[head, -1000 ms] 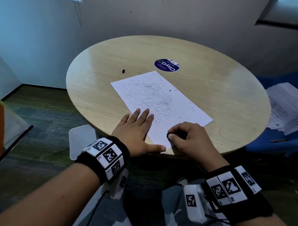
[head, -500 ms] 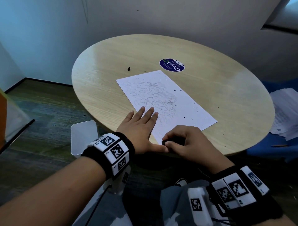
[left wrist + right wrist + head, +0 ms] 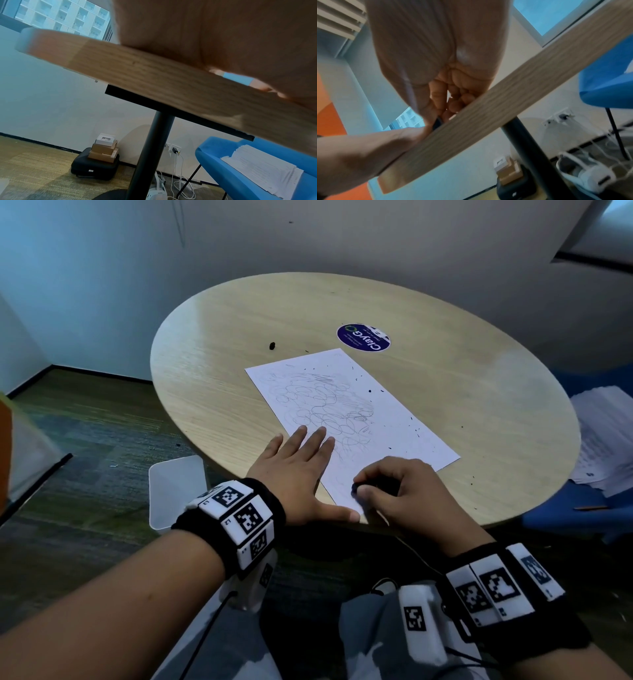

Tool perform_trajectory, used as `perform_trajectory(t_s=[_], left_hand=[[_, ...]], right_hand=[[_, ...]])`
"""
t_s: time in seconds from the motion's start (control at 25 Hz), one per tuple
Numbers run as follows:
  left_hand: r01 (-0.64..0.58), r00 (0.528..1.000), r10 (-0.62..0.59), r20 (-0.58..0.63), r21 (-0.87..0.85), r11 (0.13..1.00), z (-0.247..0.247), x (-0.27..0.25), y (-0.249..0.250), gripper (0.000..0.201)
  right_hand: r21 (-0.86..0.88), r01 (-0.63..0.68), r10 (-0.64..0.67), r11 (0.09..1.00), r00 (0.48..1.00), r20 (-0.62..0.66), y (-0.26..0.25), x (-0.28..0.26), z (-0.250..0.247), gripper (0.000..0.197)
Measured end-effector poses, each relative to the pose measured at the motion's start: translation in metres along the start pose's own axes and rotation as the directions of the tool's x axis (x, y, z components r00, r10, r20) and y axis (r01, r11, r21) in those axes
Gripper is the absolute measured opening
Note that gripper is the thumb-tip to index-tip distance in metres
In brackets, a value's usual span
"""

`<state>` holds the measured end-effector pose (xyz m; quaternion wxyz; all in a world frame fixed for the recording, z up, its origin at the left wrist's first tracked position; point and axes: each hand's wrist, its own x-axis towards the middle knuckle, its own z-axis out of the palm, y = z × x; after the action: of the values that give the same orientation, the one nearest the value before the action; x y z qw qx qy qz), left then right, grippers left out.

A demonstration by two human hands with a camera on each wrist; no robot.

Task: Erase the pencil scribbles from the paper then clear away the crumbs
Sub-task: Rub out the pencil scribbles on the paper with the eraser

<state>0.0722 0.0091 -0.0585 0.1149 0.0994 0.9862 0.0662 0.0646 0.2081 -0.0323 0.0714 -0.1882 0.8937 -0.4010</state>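
Head view shows a round wooden table [image 3: 479, 392] with a white sheet of paper [image 3: 404, 419] lying aslant near its near edge, one corner reaching that edge. Looping pencil scribbles [image 3: 318, 405] cover the paper's middle and far part, and dark crumbs [image 3: 416, 431] lie scattered over the sheet's right side and on the bare wood beside it. The left hand [image 3: 298, 474] lies flat with fingers straight and spread, its fingertips pressing the paper's left edge and its thumb stretched along the table's near edge. The right hand [image 3: 400, 494] sits at the paper's near corner, fingers curled and pinching a small dark eraser [image 3: 358, 488] that touches the sheet, just beside the left thumb. Right wrist view shows the curled fingers [image 3: 462, 98] above the table rim, with a dark sliver of the eraser between them. A round blue sticker [image 3: 363, 337] lies past the paper's far corner, and a small black lump [image 3: 272, 346] sits to its left. Stacked sheets [image 3: 603, 440] rest on a blue chair [image 3: 582, 518] off the table's right edge.
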Motion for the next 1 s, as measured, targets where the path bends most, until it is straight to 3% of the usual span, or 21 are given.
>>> perform_trajectory(t_s=[0.08,0.24,0.4,0.56,0.6,0.68,0.76,0.92,1.0], left_hand=[[-0.001,1.000,0.001,-0.004,-0.001,1.000,0.000,0.000,0.000,0.125],[-0.007,1.000,0.007,-0.001,-0.005,1.000,0.000,0.001,-0.001,0.127],[-0.007,1.000,0.007,-0.005,0.008,1.000,0.001,0.001,-0.001,0.124],[-0.007,1.000,0.007,-0.010,-0.003,1.000,0.001,0.001,-0.001,0.128],[-0.006,1.000,0.006,-0.010,-0.002,1.000,0.002,0.001,-0.001,0.128],[-0.005,1.000,0.005,-0.010,0.005,1.000,0.002,0.002,-0.001,0.126],[-0.006,1.000,0.006,-0.012,0.000,1.000,0.002,0.001,-0.001,0.126],[-0.003,1.000,0.003,-0.014,-0.003,1.000,0.003,0.001,-0.001,0.130],[-0.004,1.000,0.004,-0.012,-0.005,1.000,0.003,0.002,-0.001,0.131]], right_hand=[[-0.005,0.041,-0.040,0.999,0.996,0.085,-0.004,-0.003,0.005,0.012],[-0.051,0.006,-0.009,0.999,0.998,-0.056,-0.004,0.004,0.005,0.012],[-0.006,0.030,-0.029,1.000,0.993,0.112,-0.009,0.000,0.006,0.011],[-0.104,-0.019,0.011,0.994,0.997,-0.075,-0.007,0.008,0.004,0.012],[-0.069,-0.027,0.024,0.997,0.998,-0.055,-0.008,0.008,0.002,0.012],[0.020,-0.020,0.018,1.000,0.995,0.102,-0.012,0.004,0.000,0.012],[-0.020,0.009,-0.005,1.000,0.986,0.168,-0.012,0.003,0.000,0.012],[-0.133,-0.005,-0.002,0.991,0.999,-0.053,-0.008,0.014,0.003,0.012],[-0.029,-0.027,0.028,0.999,0.999,0.031,-0.010,0.011,-0.002,0.012]])
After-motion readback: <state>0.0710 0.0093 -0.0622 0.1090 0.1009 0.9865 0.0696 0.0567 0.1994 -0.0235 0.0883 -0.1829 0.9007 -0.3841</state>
